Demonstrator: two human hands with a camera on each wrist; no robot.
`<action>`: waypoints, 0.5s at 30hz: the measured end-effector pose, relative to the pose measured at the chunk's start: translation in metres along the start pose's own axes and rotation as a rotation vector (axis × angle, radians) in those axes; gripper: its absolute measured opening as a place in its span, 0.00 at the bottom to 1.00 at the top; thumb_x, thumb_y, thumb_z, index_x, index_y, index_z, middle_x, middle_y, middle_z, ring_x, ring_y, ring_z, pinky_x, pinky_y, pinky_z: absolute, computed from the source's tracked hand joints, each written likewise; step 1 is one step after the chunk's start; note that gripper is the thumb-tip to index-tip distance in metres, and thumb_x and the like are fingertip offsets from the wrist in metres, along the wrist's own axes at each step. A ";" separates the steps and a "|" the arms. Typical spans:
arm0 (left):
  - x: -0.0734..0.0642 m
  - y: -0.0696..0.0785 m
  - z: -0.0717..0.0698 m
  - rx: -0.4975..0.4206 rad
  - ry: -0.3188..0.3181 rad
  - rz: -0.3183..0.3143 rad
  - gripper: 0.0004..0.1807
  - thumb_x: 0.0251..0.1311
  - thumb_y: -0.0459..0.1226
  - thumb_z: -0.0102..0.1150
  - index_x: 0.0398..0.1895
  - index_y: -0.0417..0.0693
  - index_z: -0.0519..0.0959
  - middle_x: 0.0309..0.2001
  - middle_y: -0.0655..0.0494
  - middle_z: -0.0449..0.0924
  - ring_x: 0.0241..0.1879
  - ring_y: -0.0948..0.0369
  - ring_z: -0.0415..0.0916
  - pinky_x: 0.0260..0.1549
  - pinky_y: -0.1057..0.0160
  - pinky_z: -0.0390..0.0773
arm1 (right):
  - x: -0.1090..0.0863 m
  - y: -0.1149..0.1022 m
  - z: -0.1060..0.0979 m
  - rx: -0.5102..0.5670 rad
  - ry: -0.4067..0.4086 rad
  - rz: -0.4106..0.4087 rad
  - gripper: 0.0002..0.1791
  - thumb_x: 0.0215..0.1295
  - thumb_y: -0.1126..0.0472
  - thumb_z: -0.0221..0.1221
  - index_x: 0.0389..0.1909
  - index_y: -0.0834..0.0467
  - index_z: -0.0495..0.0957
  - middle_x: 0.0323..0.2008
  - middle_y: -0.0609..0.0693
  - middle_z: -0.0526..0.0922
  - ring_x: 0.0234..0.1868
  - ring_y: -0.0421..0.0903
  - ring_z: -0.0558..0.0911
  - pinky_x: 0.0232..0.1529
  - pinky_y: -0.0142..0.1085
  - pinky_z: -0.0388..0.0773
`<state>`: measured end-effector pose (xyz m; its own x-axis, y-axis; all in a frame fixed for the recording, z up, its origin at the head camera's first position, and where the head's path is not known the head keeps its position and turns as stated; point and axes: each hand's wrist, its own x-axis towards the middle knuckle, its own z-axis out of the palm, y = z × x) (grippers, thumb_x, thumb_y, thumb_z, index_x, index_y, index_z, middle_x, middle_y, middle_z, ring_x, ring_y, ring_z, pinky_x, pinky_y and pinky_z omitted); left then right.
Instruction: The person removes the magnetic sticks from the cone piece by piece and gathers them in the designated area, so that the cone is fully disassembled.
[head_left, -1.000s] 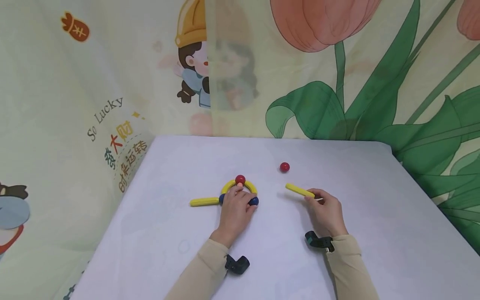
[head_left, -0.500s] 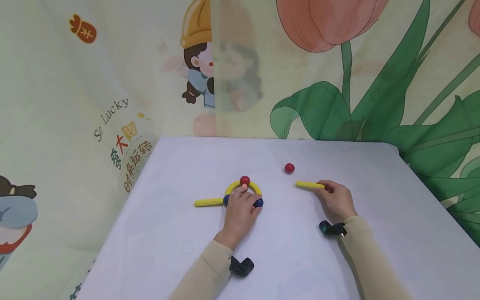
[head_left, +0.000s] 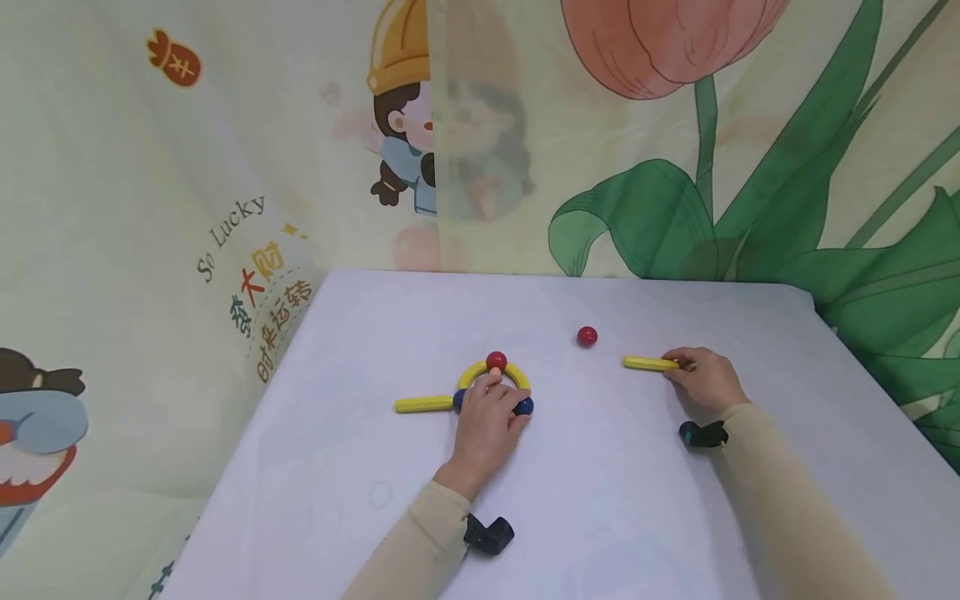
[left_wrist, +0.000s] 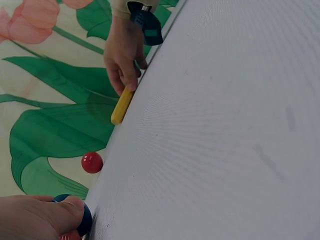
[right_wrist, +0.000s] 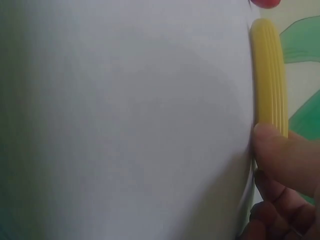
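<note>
In the head view my left hand (head_left: pixel 487 421) lies over a small figure of ball and rod pieces. Its yellow curved rods (head_left: pixel 518 375) arch up to a red ball (head_left: pixel 496 362), with a straight yellow rod (head_left: pixel 423 404) out to the left. Thumb and finger grip the blue ball (left_wrist: pixel 86 218) on the figure's right side; the palm and fingers hide the figure's middle. Off to the right, my right hand (head_left: pixel 705 379) pinches one end of another yellow rod (right_wrist: pixel 269 75), ridged lengthwise, whose free end points left. This rod lies close over the table.
A loose red ball (head_left: pixel 587 337) sits on the white table (head_left: pixel 337 500) between the figure and the right-hand rod, farther back. Printed cloth (head_left: pixel 637 217) hangs behind the table and along its left side. Each wrist wears a small black camera (head_left: pixel 489 535).
My right hand has moved right and slightly away from me with the yellow rod, which has turned from slanted to nearly level across the view. The left hand keeps its place on the figure.
</note>
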<state>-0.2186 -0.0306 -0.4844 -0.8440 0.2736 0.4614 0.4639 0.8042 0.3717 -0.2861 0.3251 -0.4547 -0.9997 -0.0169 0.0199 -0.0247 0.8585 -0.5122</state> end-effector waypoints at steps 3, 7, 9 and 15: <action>0.000 0.001 0.000 0.000 -0.005 -0.002 0.20 0.55 0.44 0.71 0.52 0.53 0.83 0.45 0.57 0.82 0.62 0.56 0.64 0.62 0.53 0.65 | 0.000 0.003 -0.004 -0.006 -0.013 -0.006 0.16 0.65 0.64 0.61 0.53 0.64 0.79 0.47 0.66 0.78 0.44 0.59 0.76 0.43 0.49 0.75; 0.000 0.001 0.000 -0.004 -0.021 -0.015 0.20 0.56 0.44 0.70 0.53 0.54 0.83 0.46 0.57 0.82 0.63 0.57 0.63 0.63 0.54 0.64 | 0.002 0.005 -0.005 -0.002 -0.020 -0.012 0.17 0.65 0.64 0.61 0.53 0.65 0.78 0.47 0.67 0.78 0.44 0.59 0.76 0.43 0.49 0.75; 0.000 0.001 -0.001 -0.005 -0.028 -0.019 0.20 0.57 0.44 0.69 0.53 0.54 0.83 0.46 0.58 0.82 0.62 0.57 0.63 0.63 0.54 0.64 | 0.003 0.006 -0.005 -0.001 -0.020 -0.006 0.17 0.65 0.64 0.61 0.54 0.65 0.78 0.47 0.67 0.78 0.45 0.59 0.76 0.43 0.50 0.75; 0.000 0.002 -0.001 -0.002 -0.028 -0.020 0.20 0.57 0.45 0.69 0.53 0.54 0.83 0.46 0.58 0.82 0.62 0.57 0.64 0.63 0.55 0.64 | 0.004 0.009 -0.001 0.010 -0.018 0.023 0.20 0.66 0.63 0.60 0.57 0.65 0.75 0.50 0.68 0.77 0.47 0.61 0.76 0.47 0.53 0.75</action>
<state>-0.2175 -0.0298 -0.4832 -0.8600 0.2722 0.4316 0.4477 0.8083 0.3823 -0.2899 0.3333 -0.4579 -1.0000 -0.0067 -0.0073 -0.0019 0.8537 -0.5207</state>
